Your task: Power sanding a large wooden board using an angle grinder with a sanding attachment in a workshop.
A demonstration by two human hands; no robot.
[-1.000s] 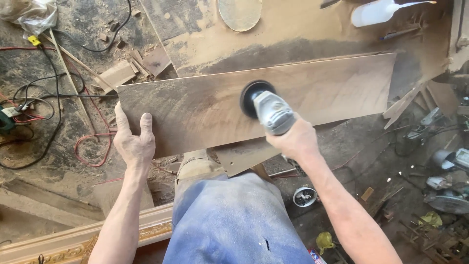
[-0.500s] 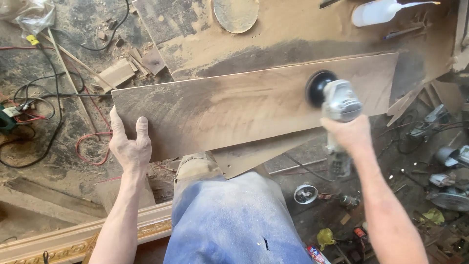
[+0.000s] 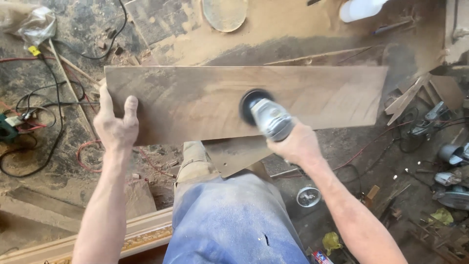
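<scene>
A long brown wooden board (image 3: 205, 100) lies across my raised knee in dusty blue trousers (image 3: 229, 215). My left hand (image 3: 116, 124) grips the board's left end, thumb on the edge and fingers over the top. My right hand (image 3: 293, 144) holds a grey power sander (image 3: 268, 117) whose black round pad (image 3: 251, 103) presses on the board near its middle. Fine sawdust coats the board and the bench behind it.
A dusty workbench (image 3: 293, 34) with a round disc (image 3: 224, 13) and a white bottle (image 3: 359, 9) lies beyond. Cables (image 3: 44, 102) and wood offcuts litter the floor at left. Power tools (image 3: 452, 176) and scraps crowd the right. A carved moulding (image 3: 141, 232) lies lower left.
The sander swept right along the board, then came back left to the middle. The board has turned level and shifted slightly left, with my left hand moving up with it.
</scene>
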